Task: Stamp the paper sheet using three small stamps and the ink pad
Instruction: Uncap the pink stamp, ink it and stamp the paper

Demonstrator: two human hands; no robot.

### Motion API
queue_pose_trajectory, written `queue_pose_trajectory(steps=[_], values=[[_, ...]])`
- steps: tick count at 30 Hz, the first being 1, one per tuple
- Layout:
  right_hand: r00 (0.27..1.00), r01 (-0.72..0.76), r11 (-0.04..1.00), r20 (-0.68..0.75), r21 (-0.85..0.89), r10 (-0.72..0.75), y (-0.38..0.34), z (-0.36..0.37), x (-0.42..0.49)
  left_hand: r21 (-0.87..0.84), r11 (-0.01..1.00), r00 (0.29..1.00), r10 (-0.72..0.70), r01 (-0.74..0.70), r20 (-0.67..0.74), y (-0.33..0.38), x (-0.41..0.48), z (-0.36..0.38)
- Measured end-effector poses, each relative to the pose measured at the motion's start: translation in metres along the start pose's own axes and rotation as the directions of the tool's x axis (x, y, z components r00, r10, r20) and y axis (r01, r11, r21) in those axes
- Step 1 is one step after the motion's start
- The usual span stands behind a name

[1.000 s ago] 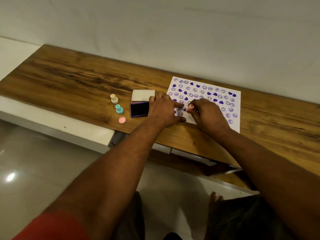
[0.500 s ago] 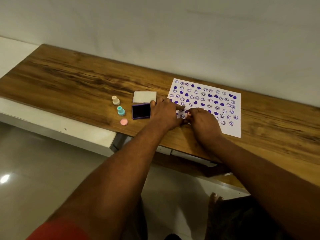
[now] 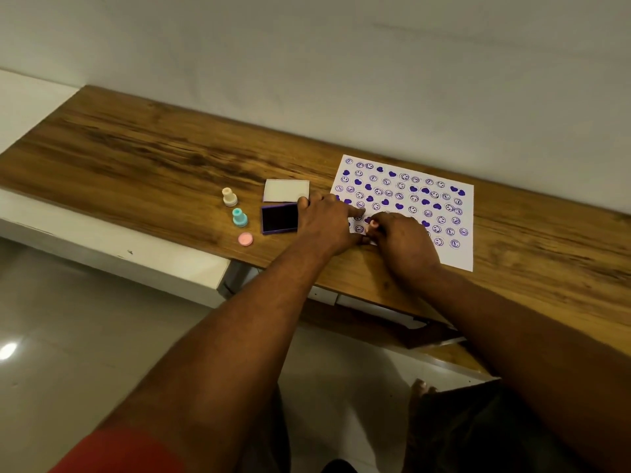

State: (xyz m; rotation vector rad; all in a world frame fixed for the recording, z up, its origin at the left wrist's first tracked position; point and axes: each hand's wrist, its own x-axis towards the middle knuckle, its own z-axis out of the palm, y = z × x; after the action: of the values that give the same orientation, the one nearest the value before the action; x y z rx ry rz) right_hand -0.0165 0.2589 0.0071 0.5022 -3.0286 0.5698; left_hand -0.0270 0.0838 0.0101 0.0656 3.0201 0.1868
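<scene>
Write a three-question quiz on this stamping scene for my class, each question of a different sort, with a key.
1. True or false: the teal stamp stands between the cream stamp and the pink cap.
2. What does the right hand pinch against the paper sheet? A) a pink stamp B) the teal stamp C) nothing
3. Fill in: the left hand rests on the sheet's left edge, next to the open ___.
Key: 1 true; 2 A; 3 ink pad.
</scene>
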Motion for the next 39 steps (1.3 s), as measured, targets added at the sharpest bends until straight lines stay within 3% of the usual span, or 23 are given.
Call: queue_pose_trajectory(steps=[3,5,7,9,11,22,32,39], values=[[1.0,-0.014,0.991,0.006,0.134,0.013,0.004,-0.005,0.003,0.021,1.0,1.0,-0.004,0.004,0.006,0.0,0.0,0.0],[0.994,-0.098,0.9,0.002,0.424,0.107,0.01,-0.015,0.013,0.026,1.0,1.0,-0.005,0.005,0.01,0.001,-0.001,0.0],[0.945,-0.23,0.612,0.024,0.757,0.326,0.017,-0.031,0.027,0.033,0.999,1.0,0.0,-0.001,0.014,0.001,0.0,-0.003],[0.872,-0.299,0.357,0.101,0.885,0.479,0.025,-0.04,0.035,0.032,0.999,1.0,0.002,-0.002,0.018,0.002,0.001,-0.006],[0.842,-0.356,0.266,0.184,0.896,0.507,0.032,-0.041,0.034,0.031,1.0,1.0,0.003,-0.003,0.022,0.002,0.001,-0.008],[0.849,-0.361,0.338,0.156,0.869,0.505,0.016,-0.027,0.043,0.032,0.999,1.0,0.014,-0.013,-0.02,-0.002,-0.002,-0.003],[0.862,-0.258,0.36,0.046,0.897,0.504,-0.007,-0.037,0.057,-0.093,0.996,0.968,-0.031,0.008,-0.25,-0.029,-0.019,-0.032],[0.918,-0.247,0.498,0.037,0.831,0.395,-0.048,-0.029,0.069,-0.188,0.977,0.905,-0.17,0.103,-0.39,-0.094,-0.054,-0.052]])
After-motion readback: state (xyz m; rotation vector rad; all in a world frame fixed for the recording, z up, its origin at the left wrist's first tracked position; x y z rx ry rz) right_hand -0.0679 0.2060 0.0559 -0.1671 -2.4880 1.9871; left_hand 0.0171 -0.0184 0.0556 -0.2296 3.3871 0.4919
